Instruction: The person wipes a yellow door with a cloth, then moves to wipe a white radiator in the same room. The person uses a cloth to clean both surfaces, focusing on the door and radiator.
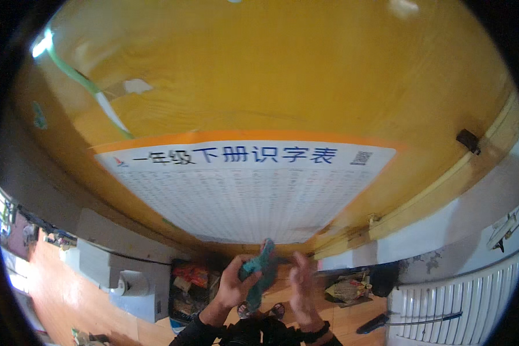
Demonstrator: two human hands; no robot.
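Observation:
My left hand [233, 283] grips a crumpled green cloth [259, 270], whose lower end hangs down in front of my body. My right hand [302, 287] is to the right of the cloth and apart from it. It is blurred, with the fingers pointing up and nothing seen in them. Just beyond both hands, a large printed poster [255, 186] with an orange border covers part of the yellow wall [285, 78]. The poster bears writing and a printed code.
A white radiator [450, 298] is at the right, with a long-handled tool [372, 324] beside it. A patterned bag [348, 289] lies on the wood-look floor [69, 311]. At the left are a white roll [132, 283] and an open container [190, 285] of mixed items.

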